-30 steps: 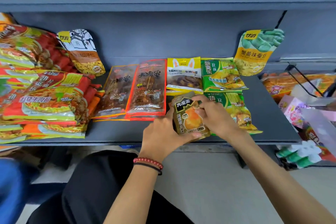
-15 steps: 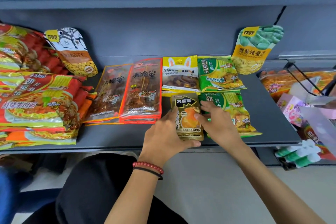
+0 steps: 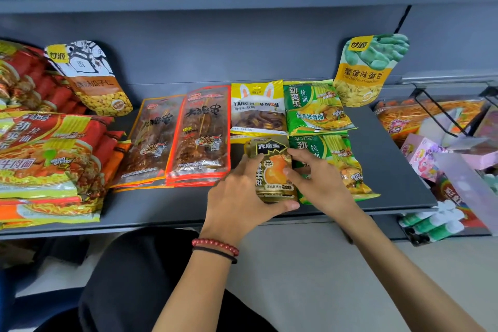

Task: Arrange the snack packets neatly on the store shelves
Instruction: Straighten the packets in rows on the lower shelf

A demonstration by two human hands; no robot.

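The small gold-and-black foil snack packet (image 3: 272, 170) is sitting at the front of the grey metal shelf (image 3: 390, 170), between the red-edged skewer packets (image 3: 204, 135) and the green noodle packets (image 3: 315, 108), with the left hand (image 3: 237, 202) curling around its left and lower edges and the right hand (image 3: 320, 183) pinching its right side. To the right, a black wire basket (image 3: 442, 116) is holding orange packets (image 3: 398, 116), partly hidden behind pale plastic. The red noodle packets (image 3: 48, 153) are running off the left edge, and whether the gold packet is lying flat is hard to tell.
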